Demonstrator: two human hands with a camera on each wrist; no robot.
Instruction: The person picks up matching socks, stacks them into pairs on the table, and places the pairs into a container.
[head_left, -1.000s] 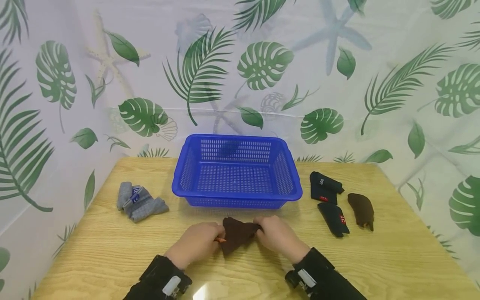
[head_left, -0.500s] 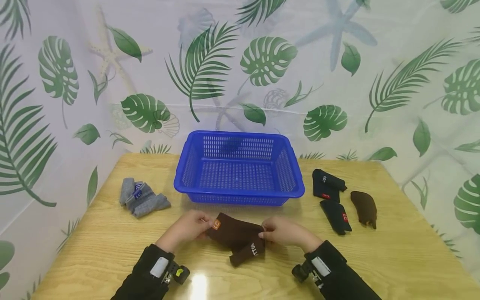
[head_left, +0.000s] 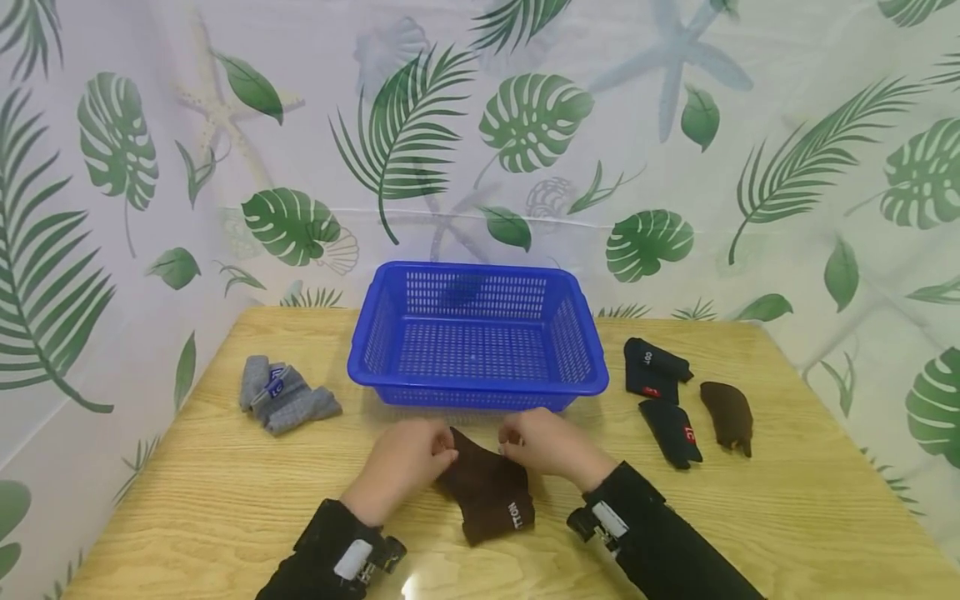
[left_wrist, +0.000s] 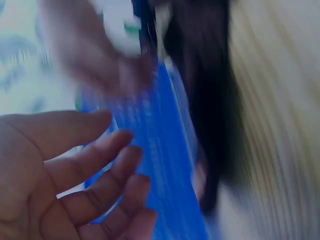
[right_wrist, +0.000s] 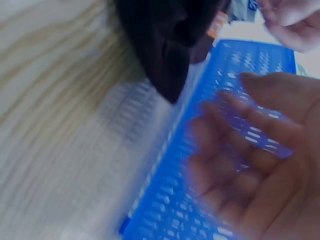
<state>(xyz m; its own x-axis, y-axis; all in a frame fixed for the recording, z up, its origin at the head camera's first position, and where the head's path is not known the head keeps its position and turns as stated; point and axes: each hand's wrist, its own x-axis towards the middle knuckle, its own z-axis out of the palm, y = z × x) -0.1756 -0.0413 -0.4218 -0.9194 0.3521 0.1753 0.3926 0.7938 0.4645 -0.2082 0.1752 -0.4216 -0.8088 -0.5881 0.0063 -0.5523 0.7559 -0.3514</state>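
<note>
A brown sock (head_left: 487,487) with white lettering lies before the basket in the head view, folded partway along. My left hand (head_left: 405,467) is at its upper left edge, and whether it touches the cloth I cannot tell. In the left wrist view this hand (left_wrist: 85,175) has its thumb and loosely bent fingers apart with nothing between them. Just off the sock's upper right side is my right hand (head_left: 555,450). The right wrist view shows that hand (right_wrist: 260,150) blurred, fingers loosely bent and holding nothing. An orange label (right_wrist: 217,25) shows on the sock there.
A blue perforated basket (head_left: 476,387) stands behind the hands. Grey socks (head_left: 288,396) lie at the left on the wooden table (head_left: 225,500). To the right are a folded black sock (head_left: 656,371), another black sock (head_left: 671,433) and a second brown sock (head_left: 727,417).
Both hands have let go of the brown sock they held stretched between them and have come closer together. The sock has turned, and its orange label no longer shows in the head view.
</note>
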